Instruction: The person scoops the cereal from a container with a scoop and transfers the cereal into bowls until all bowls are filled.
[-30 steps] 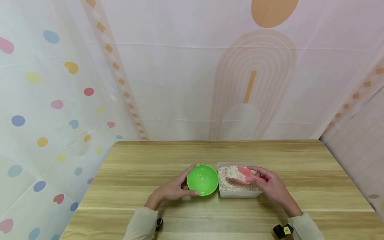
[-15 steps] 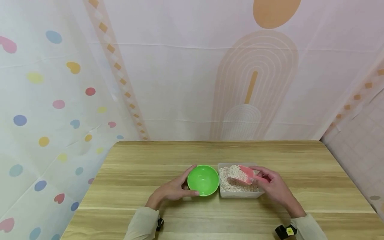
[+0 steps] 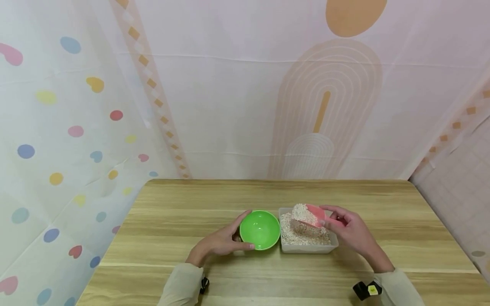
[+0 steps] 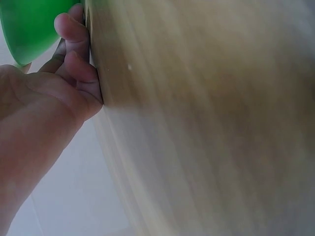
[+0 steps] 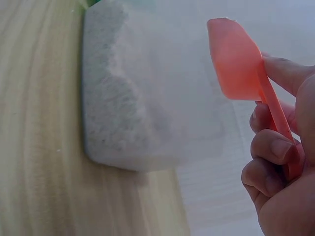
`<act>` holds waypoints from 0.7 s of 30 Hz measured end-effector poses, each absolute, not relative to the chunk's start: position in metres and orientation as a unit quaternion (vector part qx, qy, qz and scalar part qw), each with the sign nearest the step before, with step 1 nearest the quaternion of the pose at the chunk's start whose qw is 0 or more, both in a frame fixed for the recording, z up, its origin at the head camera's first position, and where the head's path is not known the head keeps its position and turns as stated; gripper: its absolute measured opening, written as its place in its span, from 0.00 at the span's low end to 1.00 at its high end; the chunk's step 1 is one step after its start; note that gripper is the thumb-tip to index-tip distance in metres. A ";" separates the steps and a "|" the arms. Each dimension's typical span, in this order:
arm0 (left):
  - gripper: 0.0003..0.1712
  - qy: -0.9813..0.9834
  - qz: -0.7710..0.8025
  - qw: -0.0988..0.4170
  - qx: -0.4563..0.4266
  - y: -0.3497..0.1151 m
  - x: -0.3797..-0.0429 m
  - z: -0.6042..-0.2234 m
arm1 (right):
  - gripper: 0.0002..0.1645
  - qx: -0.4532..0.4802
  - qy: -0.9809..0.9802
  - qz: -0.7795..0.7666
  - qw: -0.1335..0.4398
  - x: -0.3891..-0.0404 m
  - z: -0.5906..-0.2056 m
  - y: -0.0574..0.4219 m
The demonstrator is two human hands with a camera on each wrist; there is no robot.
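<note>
A green bowl (image 3: 264, 233) stands on the table; my left hand (image 3: 221, 242) holds it from the left, thumb at the front rim and fingers around the far side. In the left wrist view, curled fingers (image 4: 74, 32) lie beside the bowl (image 4: 32, 27). To the bowl's right is a translucent plastic tub (image 3: 309, 249) of pale oat-like flakes (image 3: 306, 239). My right hand (image 3: 354, 231) grips the handle of a pink scoop (image 3: 316, 212), heaped with flakes, above the tub. The right wrist view shows the scoop (image 5: 235, 61) from outside, its contents hidden.
The wooden table (image 3: 206, 197) reaches back to a patterned cloth backdrop (image 3: 226, 106). A dotted cloth (image 3: 84, 170) hangs at the left. The tub's near wall is close beside the bowl, nearly touching it.
My right hand has raised the loaded scoop from low in the tub to above the flakes. The left hand and the bowl have stayed about where they were.
</note>
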State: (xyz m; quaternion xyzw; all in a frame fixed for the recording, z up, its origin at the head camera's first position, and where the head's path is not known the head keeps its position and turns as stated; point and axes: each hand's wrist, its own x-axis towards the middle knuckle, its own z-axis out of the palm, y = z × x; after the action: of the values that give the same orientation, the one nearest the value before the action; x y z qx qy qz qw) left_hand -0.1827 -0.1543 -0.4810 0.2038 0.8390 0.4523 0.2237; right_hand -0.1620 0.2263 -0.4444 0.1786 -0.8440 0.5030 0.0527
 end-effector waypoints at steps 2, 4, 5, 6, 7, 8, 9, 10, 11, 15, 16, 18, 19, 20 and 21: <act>0.60 0.839 0.453 0.223 0.205 -0.154 -0.183 -0.481 | 0.21 0.181 -0.846 0.498 0.057 -0.163 -0.441 0.225; 0.60 0.838 0.453 0.222 0.205 -0.154 -0.182 -0.481 | 0.21 0.183 -0.848 0.495 0.058 -0.164 -0.437 0.223; 0.60 0.838 0.453 0.222 0.206 -0.154 -0.182 -0.480 | 0.21 0.183 -0.849 0.493 0.058 -0.165 -0.435 0.222; 0.60 0.838 0.455 0.222 0.205 -0.155 -0.182 -0.480 | 0.21 0.184 -0.849 0.492 0.056 -0.165 -0.432 0.221; 0.60 0.838 0.455 0.221 0.205 -0.155 -0.182 -0.480 | 0.21 0.183 -0.850 0.491 0.054 -0.166 -0.430 0.219; 0.60 0.838 0.455 0.221 0.205 -0.155 -0.182 -0.480 | 0.21 0.183 -0.850 0.491 0.050 -0.166 -0.427 0.217; 0.60 0.839 0.454 0.221 0.205 -0.155 -0.182 -0.480 | 0.21 0.184 -0.851 0.490 0.045 -0.167 -0.424 0.215; 0.60 0.839 0.454 0.221 0.204 -0.155 -0.182 -0.480 | 0.22 0.185 -0.851 0.490 0.040 -0.168 -0.422 0.213; 0.60 0.839 0.454 0.221 0.203 -0.155 -0.182 -0.480 | 0.22 0.186 -0.850 0.491 0.033 -0.168 -0.420 0.210; 0.60 0.840 0.452 0.222 0.203 -0.155 -0.182 -0.481 | 0.24 0.194 -0.850 0.490 0.013 -0.173 -0.415 0.199; 0.60 0.840 0.453 0.222 0.203 -0.155 -0.182 -0.481 | 0.24 0.197 -0.849 0.490 0.011 -0.174 -0.414 0.196; 0.60 0.839 0.454 0.222 0.203 -0.155 -0.182 -0.481 | 0.25 0.206 -0.848 0.488 0.008 -0.176 -0.413 0.191; 0.60 0.838 0.455 0.222 0.203 -0.154 -0.182 -0.481 | 0.25 0.209 -0.847 0.489 0.005 -0.178 -0.413 0.188; 0.60 0.838 0.455 0.221 0.203 -0.154 -0.182 -0.481 | 0.25 0.213 -0.846 0.489 0.003 -0.179 -0.413 0.185; 0.60 0.838 0.455 0.221 0.204 -0.154 -0.182 -0.481 | 0.25 0.216 -0.847 0.486 0.000 -0.180 -0.413 0.183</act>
State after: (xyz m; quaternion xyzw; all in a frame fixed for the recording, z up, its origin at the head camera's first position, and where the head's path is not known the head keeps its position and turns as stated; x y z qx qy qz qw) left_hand -0.1824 -0.1540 -0.4808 0.2041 0.8382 0.4548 0.2211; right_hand -0.1797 0.1828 -0.4131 0.2157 -0.8467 0.4865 0.0002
